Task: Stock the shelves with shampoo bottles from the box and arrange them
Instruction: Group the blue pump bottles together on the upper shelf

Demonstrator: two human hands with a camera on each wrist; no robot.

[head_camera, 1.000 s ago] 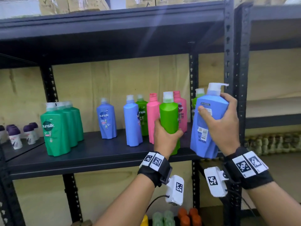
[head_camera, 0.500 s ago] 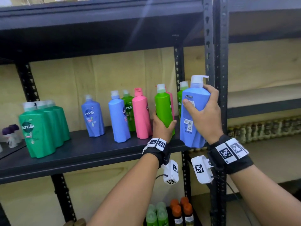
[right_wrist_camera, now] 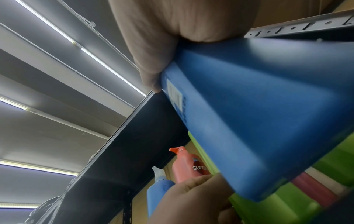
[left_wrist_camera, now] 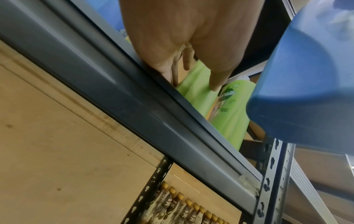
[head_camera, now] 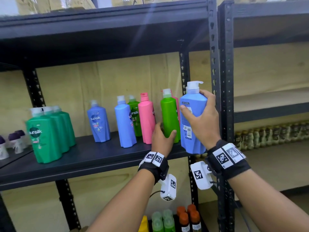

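the light green bottle (head_camera: 169,116) is held low down by the left hand (head_camera: 163,139), fingers curled round it, so it can be stood on the shelf (head_camera: 93,158) by the pink bottle (head_camera: 147,119). the big blue bottle (head_camera: 193,121) (still off the shelf) is gripped near its top by the right hand (head_camera: 203,121), kept upright, likely to go in next.

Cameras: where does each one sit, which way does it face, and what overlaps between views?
Head: worn on the head, faces forward and down at the shelf; shows both forearms, the left hand on the light green bottle, the right hand gripping the blue pump bottle.
Left wrist: under the left hand, looks up past the shelf edge; shows palm and fingers on the light green bottle.
Right wrist: under the right hand, looks up to the ceiling lights; shows that palm and the left hand.
Shared: all three see both bottles.
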